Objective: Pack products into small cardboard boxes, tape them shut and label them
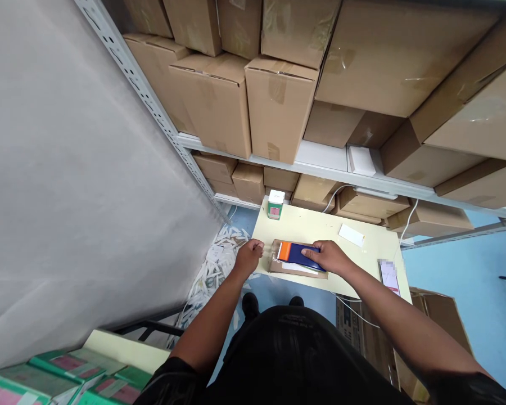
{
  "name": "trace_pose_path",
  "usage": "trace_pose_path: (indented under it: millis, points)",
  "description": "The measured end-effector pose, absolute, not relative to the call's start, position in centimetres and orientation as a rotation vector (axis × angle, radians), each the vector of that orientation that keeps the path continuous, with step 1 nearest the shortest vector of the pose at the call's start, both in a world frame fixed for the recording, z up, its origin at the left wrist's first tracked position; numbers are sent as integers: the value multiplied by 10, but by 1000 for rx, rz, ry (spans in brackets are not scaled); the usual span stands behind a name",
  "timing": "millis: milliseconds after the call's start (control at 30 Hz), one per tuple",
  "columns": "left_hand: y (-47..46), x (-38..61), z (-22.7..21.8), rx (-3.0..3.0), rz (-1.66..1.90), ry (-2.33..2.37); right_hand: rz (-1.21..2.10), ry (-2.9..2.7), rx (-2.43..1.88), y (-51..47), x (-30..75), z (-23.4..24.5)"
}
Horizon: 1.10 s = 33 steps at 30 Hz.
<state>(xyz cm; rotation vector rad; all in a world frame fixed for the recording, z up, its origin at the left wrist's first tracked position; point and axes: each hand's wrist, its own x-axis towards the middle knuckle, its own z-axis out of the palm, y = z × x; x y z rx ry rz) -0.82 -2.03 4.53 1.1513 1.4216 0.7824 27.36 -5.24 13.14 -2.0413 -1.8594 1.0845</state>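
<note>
A small cardboard box lies near the front edge of the cream table, with a white label partly visible on top. Over it, my right hand grips a dark blue and orange tape dispenser, thumb on top, its orange end pointing left. My left hand is closed in a pinch just left of the box. A faint clear strip of tape runs between those fingers and the box; its exact end is hard to see.
On the cream table stand a green and white carton, a white card and a phone. Shelves of cardboard boxes rise behind. Paper scraps cover the floor at left; green boxes sit lower left.
</note>
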Motion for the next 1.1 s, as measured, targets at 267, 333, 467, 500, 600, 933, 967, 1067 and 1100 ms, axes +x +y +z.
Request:
trace_pose_path:
  millis: [267, 333, 467, 500, 600, 933, 967, 1067, 1100]
  points:
    - [-25, -4, 7, 1355, 772, 1508, 1031, -1933, -2075, -46, 258, 131]
    - [-31, 5, -6, 1341, 767, 1521, 1002, -1973, -2086, -43, 255, 132]
    - [-39, 5, -21, 1330, 771, 1502, 1001, -1981, -2103, -41, 253, 135]
    - [-39, 0, -19, 1347, 781, 1473, 1005, -1975, -2109, -40, 253, 135]
    - [-35, -17, -2, 1591, 775, 1260, 1014, -1981, -2106, -39, 252, 134]
    - [-34, 9, 10, 2020, 538, 960, 1000, -1978, -2121, -36, 249, 135]
    - [-37, 12, 5, 1967, 583, 982, 997, -1971, -2121, -35, 248, 135]
    - [-45, 16, -4, 1771, 680, 1034, 1003, -1957, -2123, -35, 248, 135]
    - [-49, 16, -6, 1711, 696, 1044, 1013, -1951, -2122, -36, 248, 135]
